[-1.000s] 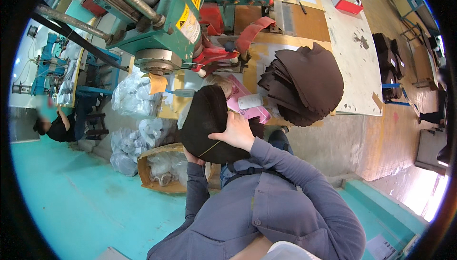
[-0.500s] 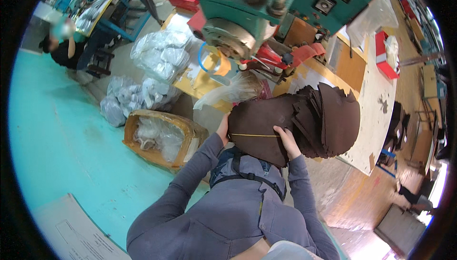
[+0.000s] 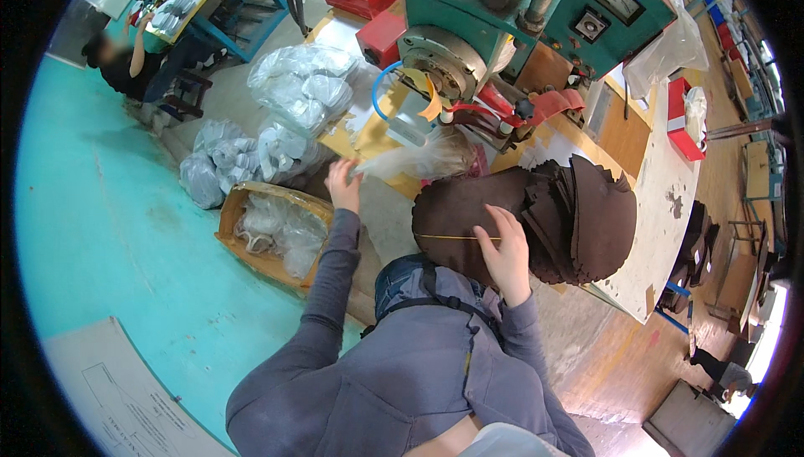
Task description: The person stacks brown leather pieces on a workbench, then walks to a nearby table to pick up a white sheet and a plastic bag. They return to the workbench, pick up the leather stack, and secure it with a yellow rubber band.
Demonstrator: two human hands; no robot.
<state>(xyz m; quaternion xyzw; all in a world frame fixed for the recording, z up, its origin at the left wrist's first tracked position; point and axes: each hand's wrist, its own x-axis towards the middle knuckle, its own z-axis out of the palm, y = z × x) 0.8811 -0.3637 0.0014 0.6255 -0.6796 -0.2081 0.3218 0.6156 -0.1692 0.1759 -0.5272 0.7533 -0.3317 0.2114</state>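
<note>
A stack of dark brown, sole-shaped sheets with jagged edges lies fanned out on the bench in front of me. A thin yellow band or line crosses the left part of it. Above that part is my right hand, open with thumb and fingers apart; whether the fingertips touch the sheets I cannot tell. My left hand is off the stack, further left, its fingers loosely bent and apart. It is at the loose end of a clear plastic bag; contact with the bag is unclear.
A green machine with a round metal head stands behind the stack. Left of the bench are bagged grey pieces and a cardboard box holding plastic bags. A red box sits at the right. Another person sits far left.
My left hand has let go of the stack's left edge and moved left and away to the plastic bag's end. My right hand has lifted and opened. The stack stays on the bench.
</note>
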